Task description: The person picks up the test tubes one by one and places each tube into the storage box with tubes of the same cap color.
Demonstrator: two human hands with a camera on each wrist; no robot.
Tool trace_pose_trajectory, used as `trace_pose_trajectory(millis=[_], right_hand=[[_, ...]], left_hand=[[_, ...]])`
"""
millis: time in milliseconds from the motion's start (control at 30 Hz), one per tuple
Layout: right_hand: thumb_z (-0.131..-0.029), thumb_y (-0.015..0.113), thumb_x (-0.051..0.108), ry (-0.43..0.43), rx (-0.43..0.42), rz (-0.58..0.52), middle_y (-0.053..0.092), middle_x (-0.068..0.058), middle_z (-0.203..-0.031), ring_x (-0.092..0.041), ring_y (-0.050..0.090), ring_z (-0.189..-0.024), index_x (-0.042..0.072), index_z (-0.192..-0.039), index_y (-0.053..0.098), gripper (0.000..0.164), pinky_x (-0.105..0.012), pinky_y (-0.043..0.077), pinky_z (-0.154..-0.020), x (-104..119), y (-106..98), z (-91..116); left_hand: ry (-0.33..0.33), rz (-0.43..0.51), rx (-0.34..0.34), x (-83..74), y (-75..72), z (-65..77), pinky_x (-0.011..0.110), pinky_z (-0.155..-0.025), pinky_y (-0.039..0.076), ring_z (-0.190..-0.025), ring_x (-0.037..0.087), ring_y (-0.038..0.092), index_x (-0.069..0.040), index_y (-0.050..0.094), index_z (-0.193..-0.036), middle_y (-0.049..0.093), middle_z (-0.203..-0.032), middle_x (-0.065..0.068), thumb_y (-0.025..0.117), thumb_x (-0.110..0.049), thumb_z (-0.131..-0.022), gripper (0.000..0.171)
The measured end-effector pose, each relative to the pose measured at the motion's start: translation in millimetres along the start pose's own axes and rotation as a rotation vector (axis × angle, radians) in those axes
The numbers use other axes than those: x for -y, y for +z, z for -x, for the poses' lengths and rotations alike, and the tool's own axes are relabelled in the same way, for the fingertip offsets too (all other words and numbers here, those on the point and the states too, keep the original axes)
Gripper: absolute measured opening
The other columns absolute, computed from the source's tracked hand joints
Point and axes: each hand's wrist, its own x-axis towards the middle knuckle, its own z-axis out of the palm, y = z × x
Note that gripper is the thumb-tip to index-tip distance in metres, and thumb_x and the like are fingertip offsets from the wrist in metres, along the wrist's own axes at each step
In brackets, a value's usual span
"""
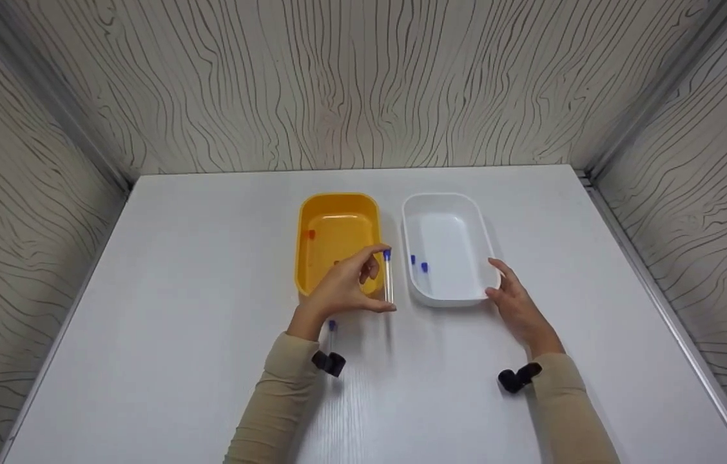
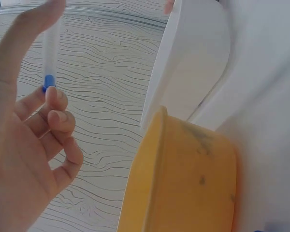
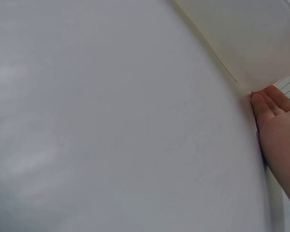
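Observation:
A clear tube with a blue cap (image 1: 388,277) stands nearly upright in my left hand (image 1: 344,283), pinched lengthwise between thumb and a fingertip at the cap. That hand is over the front right of the yellow tray (image 1: 339,201). In the left wrist view the tube (image 2: 50,53) spans thumb and finger, its cap against the fingers. My right hand (image 1: 517,306) grips the front right corner of the white tray (image 1: 450,301); in the right wrist view its fingers touch that corner. Two blue caps (image 1: 425,267) show inside the white tray, their tubes faint.
A red cap (image 1: 312,234) lies inside the yellow tray, with another reddish bit partly behind my left hand. On the white table (image 1: 209,290), a blue-capped tube (image 1: 332,327) lies beside my left wrist. Wood-patterned panels (image 1: 350,84) close off the back and sides.

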Motion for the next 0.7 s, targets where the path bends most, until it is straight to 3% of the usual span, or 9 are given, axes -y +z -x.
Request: trace_pose_trajectory(millis=[133, 467, 700], right_hand=[[-0.1, 0.045, 0.007, -0.002, 0.006, -0.002, -0.018, -0.012, -0.162, -0.032, -0.014, -0.151, 0.02, -0.154, 0.009, 0.066, -0.051, -0.008, -0.122, 0.5, 0.0, 0.0], [-0.099, 0.047, 0.007, 0.009, -0.012, 0.02, -0.015, -0.012, -0.163, -0.032, -0.011, -0.152, 0.021, -0.154, 0.01, 0.068, -0.05, -0.005, -0.123, 2.7, 1.7, 0.1], [-0.099, 0.047, 0.007, 0.009, -0.017, 0.008, -0.012, -0.013, -0.163, -0.032, -0.007, -0.153, 0.019, -0.154, 0.009, 0.068, -0.049, -0.004, -0.123, 2.4, 2.4, -0.2]], left_hand=[[-0.005, -0.021, 0.004, -5.5, 5.1, -9.4, 0.017, -0.075, 0.042, -0.087, 0.021, 0.053, -0.018, 0.041, -0.141, 0.053, -0.091, -0.001, 0.085, -0.047, -0.067, 0.091], [0.004, -0.055, 0.032, -11.0, 17.5, -28.3, 0.016, -0.067, 0.037, -0.079, 0.008, 0.045, -0.019, 0.043, -0.141, 0.053, -0.091, -0.004, 0.085, -0.047, -0.066, 0.09], [-0.004, -0.027, 0.046, -12.3, 23.7, -38.9, 0.018, -0.072, 0.038, -0.085, 0.014, 0.049, -0.018, 0.042, -0.142, 0.054, -0.093, -0.001, 0.086, -0.042, -0.067, 0.091]])
